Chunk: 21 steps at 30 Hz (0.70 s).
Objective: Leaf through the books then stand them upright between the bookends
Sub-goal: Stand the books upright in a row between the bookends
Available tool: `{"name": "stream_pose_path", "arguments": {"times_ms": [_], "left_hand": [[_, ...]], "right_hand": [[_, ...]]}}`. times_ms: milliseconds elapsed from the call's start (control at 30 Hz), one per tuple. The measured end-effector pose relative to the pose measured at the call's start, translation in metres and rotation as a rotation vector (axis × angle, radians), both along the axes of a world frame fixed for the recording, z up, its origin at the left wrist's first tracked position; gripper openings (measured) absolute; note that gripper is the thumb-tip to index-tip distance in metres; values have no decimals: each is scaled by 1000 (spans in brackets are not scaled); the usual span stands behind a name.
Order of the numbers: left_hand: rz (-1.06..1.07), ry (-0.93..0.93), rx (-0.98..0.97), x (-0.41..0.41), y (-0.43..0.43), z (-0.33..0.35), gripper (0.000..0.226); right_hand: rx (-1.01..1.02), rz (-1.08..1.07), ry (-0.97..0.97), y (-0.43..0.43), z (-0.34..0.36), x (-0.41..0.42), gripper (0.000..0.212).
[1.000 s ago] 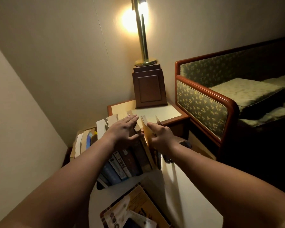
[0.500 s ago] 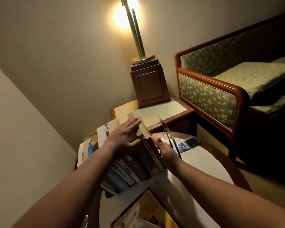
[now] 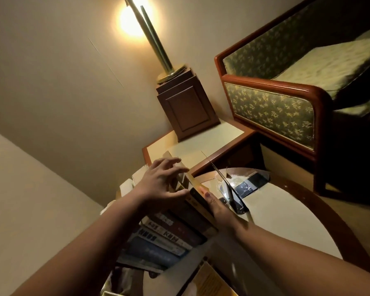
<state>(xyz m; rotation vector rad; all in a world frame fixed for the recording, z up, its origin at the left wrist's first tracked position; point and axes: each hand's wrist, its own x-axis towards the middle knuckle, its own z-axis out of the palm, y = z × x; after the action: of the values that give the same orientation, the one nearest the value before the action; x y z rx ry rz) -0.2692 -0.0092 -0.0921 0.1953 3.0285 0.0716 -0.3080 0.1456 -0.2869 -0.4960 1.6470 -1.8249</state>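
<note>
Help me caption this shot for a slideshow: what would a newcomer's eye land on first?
The glowing lamp at top centre draws the eye first. Below it, the left hand spreads over a leaning row of books at centre, the right hand pressing their right end. A green patterned armchair fills the upper right.

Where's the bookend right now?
In the head view, the bookend stands on the round table just right of the row of books, with the right hand between it and the last book.

Green leaf-patterned sofa; brass lamp; blue book
</note>
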Motion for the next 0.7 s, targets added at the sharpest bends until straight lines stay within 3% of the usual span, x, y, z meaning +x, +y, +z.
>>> {"name": "stream_pose_path", "arguments": {"times_ms": [200, 433, 567, 700], "left_hand": [[17, 29, 93, -2, -2, -15, 74], [48, 58, 105, -3, -5, -16, 77], [72, 93, 117, 0, 0, -15, 51], [83, 99, 145, 1, 5, -12, 44]], "right_hand": [[0, 2, -9, 1, 9, 2, 68], [10, 4, 10, 1, 12, 1, 56], [22, 10, 15, 7, 20, 3, 64], [94, 48, 81, 18, 29, 5, 69]]}}
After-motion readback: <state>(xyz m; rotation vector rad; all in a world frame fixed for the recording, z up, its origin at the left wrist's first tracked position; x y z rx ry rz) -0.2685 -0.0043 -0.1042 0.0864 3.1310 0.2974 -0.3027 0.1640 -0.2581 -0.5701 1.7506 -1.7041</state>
